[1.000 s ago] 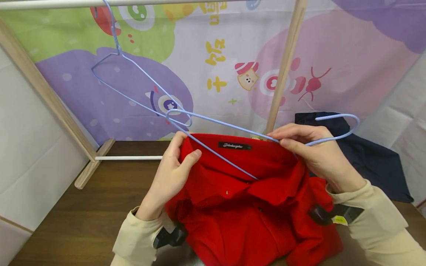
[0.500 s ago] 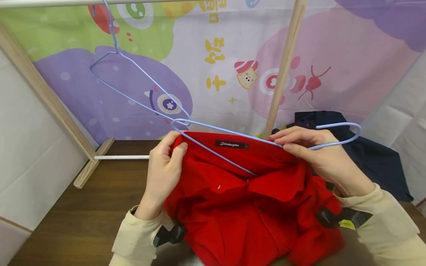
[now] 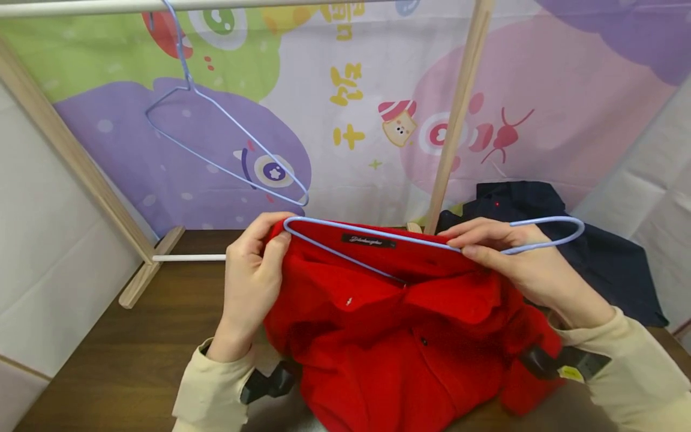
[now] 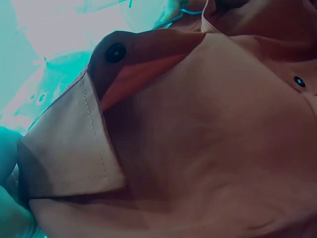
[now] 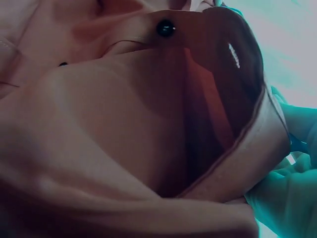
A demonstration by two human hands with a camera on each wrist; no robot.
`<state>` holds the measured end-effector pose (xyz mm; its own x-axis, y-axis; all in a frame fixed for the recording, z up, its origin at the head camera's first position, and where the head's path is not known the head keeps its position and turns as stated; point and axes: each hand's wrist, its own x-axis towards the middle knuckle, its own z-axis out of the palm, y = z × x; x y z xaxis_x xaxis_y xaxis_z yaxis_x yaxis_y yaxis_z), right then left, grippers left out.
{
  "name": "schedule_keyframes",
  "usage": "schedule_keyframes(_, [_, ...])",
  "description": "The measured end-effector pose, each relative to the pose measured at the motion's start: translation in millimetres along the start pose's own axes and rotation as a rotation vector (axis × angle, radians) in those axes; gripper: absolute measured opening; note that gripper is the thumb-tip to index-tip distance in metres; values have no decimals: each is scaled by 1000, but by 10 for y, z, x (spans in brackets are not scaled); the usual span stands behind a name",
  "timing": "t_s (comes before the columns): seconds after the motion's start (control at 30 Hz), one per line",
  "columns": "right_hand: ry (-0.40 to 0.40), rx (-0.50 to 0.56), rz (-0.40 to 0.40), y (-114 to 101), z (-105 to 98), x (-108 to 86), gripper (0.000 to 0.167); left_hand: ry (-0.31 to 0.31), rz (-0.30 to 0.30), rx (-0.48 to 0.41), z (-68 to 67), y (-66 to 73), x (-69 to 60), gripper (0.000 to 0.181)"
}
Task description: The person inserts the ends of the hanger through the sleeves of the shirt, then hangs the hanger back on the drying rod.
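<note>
A red collared shirt with a black label inside its neck spreads between the hands in the head view. My left hand pinches the left side of its collar between thumb and fingers. A light blue wire hanger lies across the neck opening; one end is beside the left thumb, and its lower bar runs down into the shirt. My right hand pinches the hanger near its hook, at the collar's right side. Both wrist views show the shirt's front with dark buttons, discoloured, and part of each hand at the edge.
Another blue hanger hangs from the white rail of a wooden rack. A dark navy garment lies on the brown table at the right. Behind stands a cartoon-printed cloth.
The held hanger has dropped lower, its left end now down at the collar's edge. My left hand has moved left with the collar, widening the neck. The right hand has shifted slightly right and down.
</note>
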<state>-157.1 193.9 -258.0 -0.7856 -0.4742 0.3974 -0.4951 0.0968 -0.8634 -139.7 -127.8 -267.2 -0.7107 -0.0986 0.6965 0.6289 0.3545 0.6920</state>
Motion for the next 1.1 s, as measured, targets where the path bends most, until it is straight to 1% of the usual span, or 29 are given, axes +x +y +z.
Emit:
schedule_keyframes(0.1, [9, -20, 17, 16, -1, -5, 20, -3, 14, 13, -10, 14, -2, 26])
schedule_keyframes(0.2, [29, -75, 15, 11, 1, 5, 20, 6, 48, 38, -15, 28, -8, 27])
schedule_keyframes(0.27, [41, -150, 16, -4, -6, 15, 20, 23, 89, 85, -17, 29, -8, 28])
schedule_keyframes(0.43, [47, -337, 41, -43, -49, 26, 19, 58, 209, 236, -16, -3, 2, 26])
schedule_keyframes(0.5, [45, -365, 55, -61, -57, 23, 18, 62, 238, 273, -15, -17, 5, 25])
schedule_keyframes(0.63, [43, -391, 82, -106, -51, -4, 18, 57, 252, 290, -14, -27, 10, 23])
schedule_keyframes(0.83, [8, -374, 132, -170, -43, -21, 19, 96, 255, 307, -25, -10, -3, 22])
schedule_keyframes(0.9, [3, -370, 142, -180, -45, -26, 19, 98, 257, 306, -19, -6, -8, 22])
schedule_keyframes(1.03, [-8, -365, 123, -172, -33, -53, 19, 80, 271, 278, 7, -4, -10, 22])
schedule_keyframes(1.1, [-20, -369, 90, -168, -20, -65, 20, 69, 279, 247, 25, -4, -11, 24])
